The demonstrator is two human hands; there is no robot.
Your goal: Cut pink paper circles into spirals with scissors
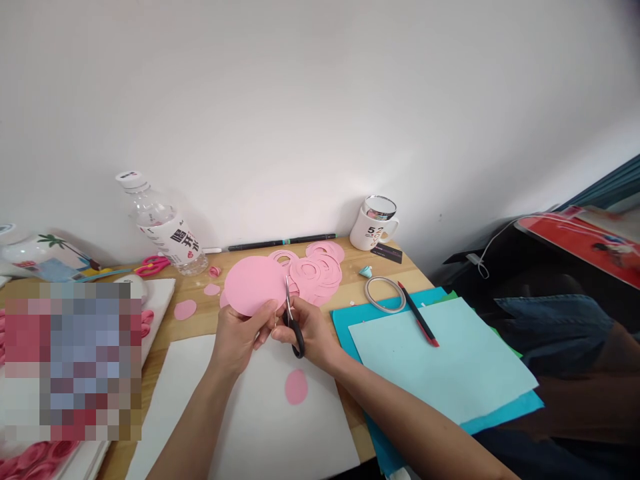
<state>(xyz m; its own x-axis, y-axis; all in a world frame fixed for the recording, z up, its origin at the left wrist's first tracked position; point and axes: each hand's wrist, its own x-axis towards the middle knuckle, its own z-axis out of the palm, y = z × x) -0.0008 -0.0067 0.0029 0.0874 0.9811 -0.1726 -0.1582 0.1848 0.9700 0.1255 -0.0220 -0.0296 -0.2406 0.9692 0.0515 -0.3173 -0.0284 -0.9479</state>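
Observation:
My left hand (pixel 241 335) pinches the lower edge of a large pink paper circle (pixel 255 283), which is raised over the table. In my right hand (pixel 313 333) is a pair of scissors (pixel 299 337) with black handles. Its blades point upward at the right edge of the circle. Behind the circle lies a pile of pink paper rings and discs (pixel 320 272). A white sheet (pixel 245 413) lies under my hands, with a small pink paper oval (pixel 296 387) on it. Smaller pink paper pieces (pixel 185 309) rest on the wood to the left.
At the back left stands a water bottle (pixel 173 233) beside pink-handled scissors (pixel 153 265). A white mug (pixel 373 230) stands back right. Further forward are a roll of tape (pixel 385 295), a pen (pixel 419 313) and light blue sheets (pixel 445 367). Pink paper rolls (pixel 35 460) lie at far left.

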